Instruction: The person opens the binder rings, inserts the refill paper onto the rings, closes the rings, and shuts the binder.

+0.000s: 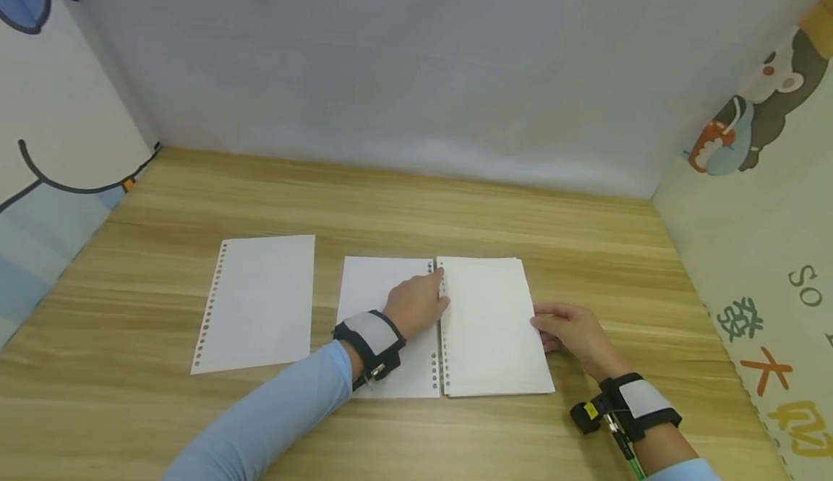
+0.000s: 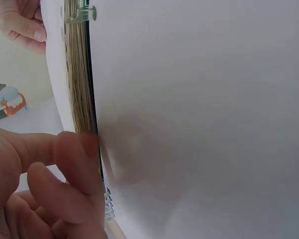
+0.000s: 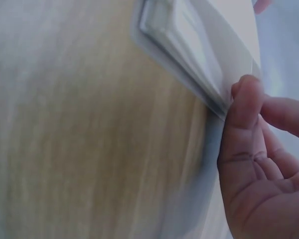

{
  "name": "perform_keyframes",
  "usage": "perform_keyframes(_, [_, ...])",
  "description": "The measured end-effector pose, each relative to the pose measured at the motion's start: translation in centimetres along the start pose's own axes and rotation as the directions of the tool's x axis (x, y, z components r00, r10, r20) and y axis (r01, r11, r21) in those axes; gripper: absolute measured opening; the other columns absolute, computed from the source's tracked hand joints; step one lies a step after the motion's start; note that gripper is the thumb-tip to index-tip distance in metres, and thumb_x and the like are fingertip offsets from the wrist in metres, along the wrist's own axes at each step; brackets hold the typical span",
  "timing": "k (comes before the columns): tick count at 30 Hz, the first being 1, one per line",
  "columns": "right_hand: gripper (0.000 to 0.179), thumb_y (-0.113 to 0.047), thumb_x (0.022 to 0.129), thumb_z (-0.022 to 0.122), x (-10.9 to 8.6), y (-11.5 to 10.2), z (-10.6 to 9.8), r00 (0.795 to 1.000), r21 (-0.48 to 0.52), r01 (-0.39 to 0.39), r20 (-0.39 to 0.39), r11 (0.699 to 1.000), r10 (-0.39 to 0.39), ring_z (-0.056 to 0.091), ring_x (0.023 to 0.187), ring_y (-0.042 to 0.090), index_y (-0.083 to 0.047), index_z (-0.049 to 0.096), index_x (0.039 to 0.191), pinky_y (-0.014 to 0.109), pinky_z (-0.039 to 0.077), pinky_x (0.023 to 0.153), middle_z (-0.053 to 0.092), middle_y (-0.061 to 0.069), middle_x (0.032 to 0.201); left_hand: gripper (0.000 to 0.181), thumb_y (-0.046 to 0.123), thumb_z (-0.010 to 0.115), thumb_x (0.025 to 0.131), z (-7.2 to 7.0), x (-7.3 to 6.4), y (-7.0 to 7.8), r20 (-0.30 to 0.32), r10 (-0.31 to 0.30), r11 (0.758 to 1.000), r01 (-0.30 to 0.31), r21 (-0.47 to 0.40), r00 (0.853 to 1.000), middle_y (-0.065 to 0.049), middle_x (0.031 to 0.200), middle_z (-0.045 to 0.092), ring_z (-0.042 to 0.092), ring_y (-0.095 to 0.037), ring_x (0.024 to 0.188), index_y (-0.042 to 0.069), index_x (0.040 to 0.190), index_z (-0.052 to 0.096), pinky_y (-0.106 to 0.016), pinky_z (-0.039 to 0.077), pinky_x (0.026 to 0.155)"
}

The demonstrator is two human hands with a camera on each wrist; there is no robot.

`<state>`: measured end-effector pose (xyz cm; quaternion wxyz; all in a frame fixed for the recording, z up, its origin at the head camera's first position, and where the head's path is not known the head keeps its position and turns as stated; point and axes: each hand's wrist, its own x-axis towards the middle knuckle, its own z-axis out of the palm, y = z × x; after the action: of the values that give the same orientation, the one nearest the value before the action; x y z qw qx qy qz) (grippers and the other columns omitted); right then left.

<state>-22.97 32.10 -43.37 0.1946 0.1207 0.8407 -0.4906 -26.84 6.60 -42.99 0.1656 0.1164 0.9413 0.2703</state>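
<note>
A loose-leaf notebook (image 1: 492, 329) lies spread on the table, with a thick stack of white hole-punched sheets on its right side. A flat white page (image 1: 364, 278) forms its left side. My left hand (image 1: 416, 304) reaches across that page, index finger and thumb apart at the punched edge along the middle. Clear binder rings (image 2: 82, 13) show beside the stack in the left wrist view. At the stack's outer edge, my right hand (image 1: 573, 333) pinches the top white sheet (image 3: 229, 30) between thumb and fingers. That sheet's edge is slightly lifted off the stack in the right wrist view.
A separate white punched sheet (image 1: 260, 300) lies left of the notebook, its holes along the left side. The wood-grain table (image 1: 390, 199) ends at a pale back wall (image 1: 403, 69). Printed side walls (image 1: 755, 271) stand at left and right.
</note>
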Motion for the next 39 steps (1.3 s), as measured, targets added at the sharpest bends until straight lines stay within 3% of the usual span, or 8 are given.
perform_keyframes(6, [0.043,-0.018,0.093,0.056,0.0,0.1,0.0,1.000,-0.014,0.006,-0.005,1.000,-0.006,0.062,0.073,0.010,0.007,0.050,0.128,0.026,0.054,0.068,0.067,0.008,0.094,0.052,0.021,0.052,0.094,0.2,0.0,0.0,0.015,-0.006,1.000,0.006,-0.001,1.000,-0.007,0.075,0.065,0.053,-0.013,0.057,0.001,0.140,0.039,-0.023,0.036,0.049])
perform_keyframes(9, [0.043,-0.017,0.093,0.056,0.0,0.2,0.0,1.000,-0.021,0.011,-0.006,1.000,-0.011,0.062,0.073,0.010,0.007,0.050,0.127,0.026,0.054,0.068,0.067,0.008,0.093,0.052,0.020,0.053,0.094,0.2,0.0,0.0,0.012,-0.007,1.000,0.007,-0.003,1.000,-0.006,0.070,0.064,0.053,-0.013,0.055,0.001,0.140,0.039,-0.023,0.035,0.048])
perform_keyframes(19, [0.041,-0.018,0.092,0.057,-0.2,0.1,-0.3,0.999,-0.035,0.026,-0.038,0.999,-0.028,0.063,0.072,0.011,0.007,0.053,0.124,0.027,0.055,0.067,0.067,0.010,0.093,0.051,0.023,0.054,0.093,0.5,0.2,-0.2,-0.020,0.007,1.000,-0.007,-0.004,1.000,-0.007,0.075,0.067,0.054,-0.012,0.055,0.001,0.137,0.042,-0.023,0.037,0.048])
perform_keyframes(24, [0.041,-0.026,0.092,0.058,-0.3,-1.1,-0.5,0.989,-0.167,0.053,-0.127,0.985,-0.074,0.063,0.078,0.014,0.001,0.057,0.123,0.026,0.052,0.068,0.067,0.015,0.102,0.045,0.023,0.054,0.094,0.2,0.3,-0.3,-0.041,0.027,0.999,-0.026,0.023,0.999,-0.010,0.084,0.069,0.055,-0.012,0.058,0.000,0.132,0.048,-0.023,0.038,0.048])
perform_keyframes(28, [0.038,-0.023,0.091,0.059,-0.2,-2.8,0.6,0.962,-0.347,0.180,-0.133,0.920,-0.239,0.061,0.094,0.028,0.000,0.059,0.121,0.035,0.051,0.077,0.063,0.021,0.110,0.041,0.020,0.052,0.095,0.1,0.5,-0.6,-0.049,0.029,0.999,-0.027,0.030,0.998,-0.013,0.099,0.070,0.058,-0.013,0.065,0.000,0.131,0.049,-0.023,0.041,0.052])
perform_keyframes(32, [0.044,-0.022,0.087,0.064,0.3,-4.5,3.1,0.921,-0.528,0.328,-0.006,0.783,-0.390,0.049,0.120,0.041,-0.001,0.056,0.126,0.052,0.041,0.097,0.052,0.026,0.129,0.043,0.021,0.053,0.094,0.1,0.5,-0.8,-0.037,0.019,0.999,-0.018,0.029,0.999,-0.014,0.108,0.068,0.065,-0.019,0.080,0.002,0.133,0.047,-0.029,0.050,0.064])
perform_keyframes(36, [0.062,-0.031,0.083,0.069,0.8,-5.4,5.5,0.898,-0.616,0.418,0.169,0.668,-0.406,0.032,0.134,0.044,-0.005,0.047,0.136,0.055,0.028,0.108,0.034,0.029,0.144,0.048,0.024,0.055,0.094,0.2,0.6,-0.9,-0.021,0.006,1.000,-0.005,0.030,1.000,-0.014,0.120,0.064,0.065,-0.024,0.100,0.005,0.136,0.044,-0.037,0.052,0.082])
perform_keyframes(39, [0.069,-0.036,0.082,0.070,1.1,-5.7,6.7,0.898,-0.630,0.431,0.231,0.646,-0.374,0.025,0.139,0.042,-0.007,0.044,0.139,0.053,0.024,0.111,0.028,0.028,0.148,0.048,0.025,0.054,0.094,0.3,0.7,-1.0,-0.016,0.007,0.999,-0.006,0.036,1.000,-0.013,0.122,0.063,0.064,-0.025,0.103,0.006,0.137,0.043,-0.038,0.051,0.084])
